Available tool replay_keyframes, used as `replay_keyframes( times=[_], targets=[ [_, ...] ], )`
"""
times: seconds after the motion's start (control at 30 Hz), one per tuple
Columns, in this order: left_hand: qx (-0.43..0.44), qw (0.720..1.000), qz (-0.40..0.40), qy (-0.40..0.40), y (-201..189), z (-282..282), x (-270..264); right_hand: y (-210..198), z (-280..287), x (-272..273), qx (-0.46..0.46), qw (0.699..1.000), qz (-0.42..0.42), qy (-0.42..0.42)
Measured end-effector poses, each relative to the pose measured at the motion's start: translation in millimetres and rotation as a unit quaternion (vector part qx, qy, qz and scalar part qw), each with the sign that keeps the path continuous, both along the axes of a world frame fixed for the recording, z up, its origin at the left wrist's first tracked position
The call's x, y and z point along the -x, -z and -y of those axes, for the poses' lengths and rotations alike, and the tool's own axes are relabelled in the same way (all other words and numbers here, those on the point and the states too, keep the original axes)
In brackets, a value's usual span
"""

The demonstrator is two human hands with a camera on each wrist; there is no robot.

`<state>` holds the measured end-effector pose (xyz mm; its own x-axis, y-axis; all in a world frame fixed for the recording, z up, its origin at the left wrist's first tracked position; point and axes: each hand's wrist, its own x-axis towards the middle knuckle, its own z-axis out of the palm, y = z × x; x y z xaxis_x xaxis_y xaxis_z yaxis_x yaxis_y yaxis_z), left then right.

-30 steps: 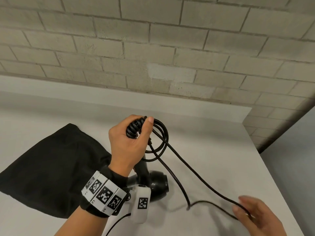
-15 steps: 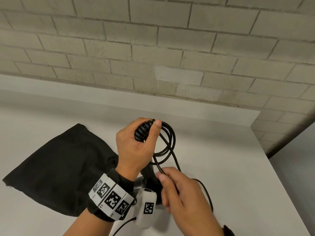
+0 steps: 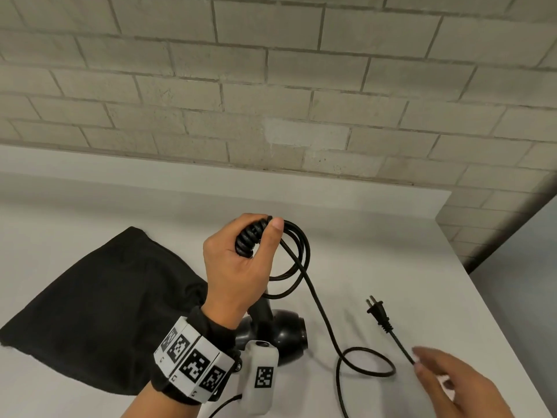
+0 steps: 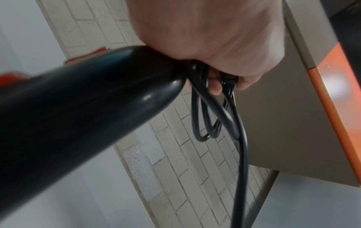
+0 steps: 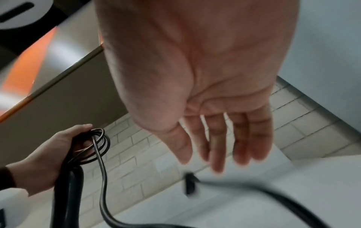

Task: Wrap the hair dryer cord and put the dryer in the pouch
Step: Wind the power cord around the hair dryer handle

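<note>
Left hand (image 3: 238,267) grasps looped cord (image 3: 319,312) atop the hair dryer (image 3: 286,336); right hand (image 3: 458,387), fingers released, hovers near the plug (image 3: 378,315).

Black wristband (image 3: 197,360) with square-code tags

I stand at a white table (image 3: 391,236) with a matte top. Its far edge meets a wall (image 3: 271,86) of pale grey-beige brick with darker mortar lines. One brick (image 3: 304,134) is lighter than those around it. To my right, the table ends near a grey floor (image 3: 524,267). Lighting is even and diffuse.
</note>
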<state>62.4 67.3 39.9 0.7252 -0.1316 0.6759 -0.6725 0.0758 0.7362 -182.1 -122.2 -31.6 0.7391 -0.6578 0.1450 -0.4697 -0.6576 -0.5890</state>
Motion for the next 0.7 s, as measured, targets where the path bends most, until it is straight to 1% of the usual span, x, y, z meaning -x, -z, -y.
replay_keyframes(
  times=[0.03, 0.07, 0.13, 0.17, 0.23, 0.3, 0.33, 0.37, 0.4, 0.43, 0.47, 0.5, 0.57, 0.63, 0.7],
  targets=[
    [-0.001, 1.000, 0.001, 0.002, 0, 0, 1, 2, -3, -6, 0.021, 1.000, 0.001, 0.006],
    [-0.002, 1.000, 0.004, 0.004, 0, 0, 1, 0, -9, -13, 0.038, 0.999, 0.016, -0.005],
    [-0.004, 1.000, 0.006, 0.005, 0, -1, 3, -7, -22, -30, 0.049, 0.994, 0.082, -0.054],
    [-0.004, 1.000, 0.006, 0.007, -1, -1, 5, -17, -32, -42, 0.024, 0.991, 0.109, -0.074],
    [-0.004, 1.000, 0.005, 0.007, -1, -1, 6, -35, -58, -64, -0.079, 0.981, 0.132, -0.119],
    [-0.007, 1.000, 0.008, 0.003, -1, -2, 7, -48, -78, -80, -0.188, 0.958, 0.118, -0.180],
    [-0.008, 1.000, 0.009, 0.001, -1, -2, 7, -51, -83, -85, -0.203, 0.952, 0.111, -0.203],
    [-0.009, 1.000, 0.009, 0.000, -1, -3, 6, -56, -87, -89, -0.187, 0.954, 0.112, -0.206],
    [-0.008, 1.000, 0.007, -0.002, 0, -4, 6, -60, -88, -91, -0.145, 0.962, 0.124, -0.194],
    [-0.007, 1.000, 0.006, -0.005, 0, -5, 5, -66, -88, -93, -0.087, 0.970, 0.143, -0.176],
    [-0.005, 1.000, 0.005, -0.008, 0, -5, 5, -72, -88, -93, -0.023, 0.972, 0.168, -0.164],
    [-0.003, 1.000, 0.003, -0.009, 1, -6, 5, -80, -87, -95, 0.032, 0.967, 0.193, -0.161],
    [-0.001, 1.000, 0.002, -0.009, 0, -6, 5, -95, -84, -99, 0.100, 0.950, 0.236, -0.180],
    [0.002, 1.000, 0.003, 0.004, -1, -6, 6, -108, -78, -104, 0.129, 0.931, 0.270, -0.207],
    [0.005, 1.000, 0.002, 0.029, -2, -6, 8, -122, -73, -109, 0.134, 0.914, 0.299, -0.239]
  ],
)
